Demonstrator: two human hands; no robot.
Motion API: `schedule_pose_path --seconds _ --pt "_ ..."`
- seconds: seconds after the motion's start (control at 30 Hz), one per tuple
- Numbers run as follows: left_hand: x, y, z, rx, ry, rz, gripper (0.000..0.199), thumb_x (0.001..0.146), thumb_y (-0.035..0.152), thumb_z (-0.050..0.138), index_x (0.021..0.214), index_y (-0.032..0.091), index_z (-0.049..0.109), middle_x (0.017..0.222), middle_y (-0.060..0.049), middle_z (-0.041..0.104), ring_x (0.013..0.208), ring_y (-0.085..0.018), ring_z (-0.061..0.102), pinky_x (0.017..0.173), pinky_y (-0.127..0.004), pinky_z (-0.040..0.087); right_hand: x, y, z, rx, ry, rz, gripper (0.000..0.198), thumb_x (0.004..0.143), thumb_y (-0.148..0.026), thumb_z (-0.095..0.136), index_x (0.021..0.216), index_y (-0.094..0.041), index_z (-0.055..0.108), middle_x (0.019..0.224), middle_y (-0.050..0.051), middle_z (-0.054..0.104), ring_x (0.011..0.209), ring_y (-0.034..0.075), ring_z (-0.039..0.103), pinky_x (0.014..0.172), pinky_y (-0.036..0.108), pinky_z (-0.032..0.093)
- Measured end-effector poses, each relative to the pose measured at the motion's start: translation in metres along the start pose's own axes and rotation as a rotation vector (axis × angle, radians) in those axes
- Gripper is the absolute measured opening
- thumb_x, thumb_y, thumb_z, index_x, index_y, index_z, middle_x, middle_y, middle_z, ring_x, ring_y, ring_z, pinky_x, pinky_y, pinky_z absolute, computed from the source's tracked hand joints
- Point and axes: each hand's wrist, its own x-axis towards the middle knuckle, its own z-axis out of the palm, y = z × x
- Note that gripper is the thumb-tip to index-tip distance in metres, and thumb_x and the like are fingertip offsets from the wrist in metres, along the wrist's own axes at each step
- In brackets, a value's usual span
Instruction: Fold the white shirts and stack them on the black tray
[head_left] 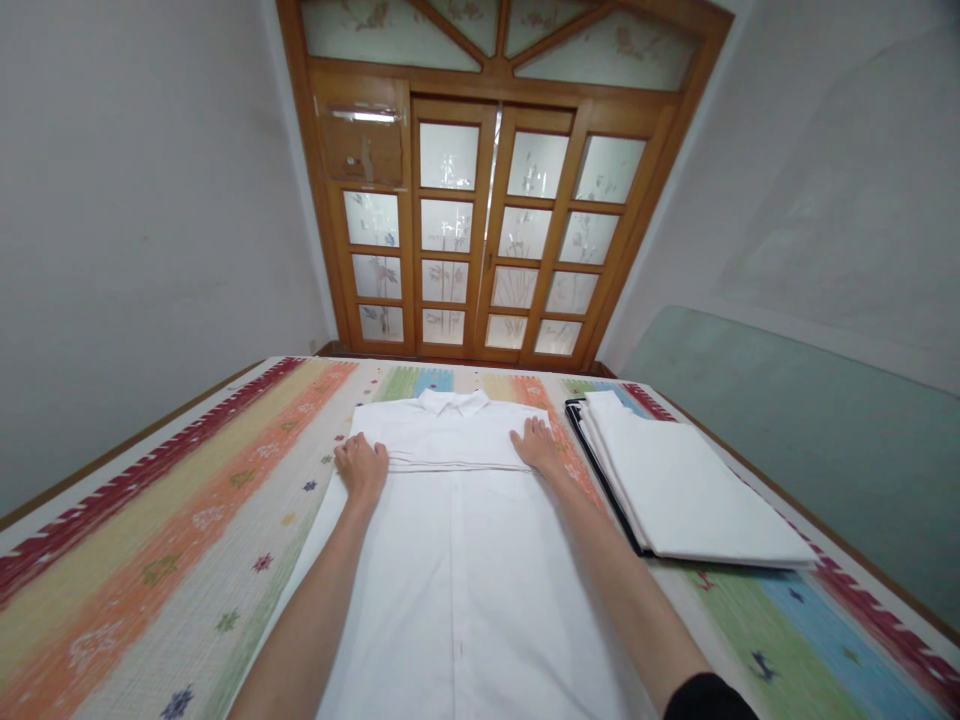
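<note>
A white collared shirt (450, 570) lies front up on the patterned bedspread, its collar at the far end and its button placket running toward me. Across its chest is a folded white band of cloth (450, 440) with several layered edges along the near side. At the band's left end, my left hand (361, 468) is closed, fingers curled over the shirt's edge. My right hand (534, 445) rests on the band's right end, open, with thumb and fingers apart. The fingertips of my left hand are partly hidden.
To the right lies a stack of folded white cloth (697, 490) with a black item (611, 490) under it. The striped bedspread (172, 560) covers the bed. A pale green headboard-like panel (810, 430) stands at right. Wooden glazed doors (487, 230) close the far end.
</note>
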Motion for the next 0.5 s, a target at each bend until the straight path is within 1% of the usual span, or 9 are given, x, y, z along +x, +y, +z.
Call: schedule_pose_path --seconds 0.1,0.2,0.27,0.37,0.5 --pt "0.002 -0.002 -0.002 -0.006 -0.003 -0.017 0.041 0.084 0.028 0.044 0.112 0.003 0.06 0.107 -0.021 0.063 0.105 -0.034 0.052 0.091 -0.044 0.04 0.0 0.0 -0.001 0.002 -0.007 -0.005 0.068 0.097 -0.045 0.026 0.147 0.0 0.023 0.154 0.021 0.021 0.144 0.028 0.015 0.116 0.04 0.012" --pt "0.006 -0.009 -0.004 -0.014 0.02 -0.052 0.04 0.083 0.029 0.045 0.108 0.003 0.062 0.11 -0.023 0.062 0.104 -0.035 0.052 0.089 -0.045 0.04 -0.001 0.002 -0.003 0.001 -0.021 -0.018 0.066 0.097 -0.044 0.027 0.147 -0.001 0.024 0.154 0.02 0.021 0.144 0.028 0.016 0.115 0.039 0.013" --pt "0.009 -0.014 -0.004 -0.028 0.02 -0.077 0.037 0.082 0.03 0.046 0.103 0.005 0.064 0.111 -0.024 0.061 0.104 -0.036 0.052 0.088 -0.047 0.041 -0.002 0.005 -0.005 -0.001 -0.035 -0.037 0.064 0.097 -0.043 0.027 0.147 -0.003 0.025 0.154 0.02 0.022 0.144 0.027 0.017 0.115 0.039 0.014" --pt "0.014 -0.02 -0.002 -0.082 0.002 -0.12 0.031 0.081 0.03 0.048 0.097 0.01 0.066 0.108 -0.023 0.063 0.105 -0.037 0.052 0.086 -0.05 0.04 -0.003 0.008 -0.007 -0.007 -0.054 -0.066 0.061 0.098 -0.04 0.027 0.147 -0.005 0.027 0.154 0.019 0.024 0.143 0.026 0.019 0.114 0.04 0.016" --pt "0.018 -0.023 -0.001 -0.185 -0.018 -0.172 0.022 0.08 0.023 0.049 0.094 0.014 0.065 0.104 -0.02 0.066 0.106 -0.037 0.053 0.088 -0.052 0.038 -0.007 0.009 -0.01 -0.026 -0.063 -0.078 0.06 0.098 -0.04 0.028 0.146 -0.005 0.029 0.153 0.019 0.025 0.143 0.027 0.021 0.114 0.04 0.016"
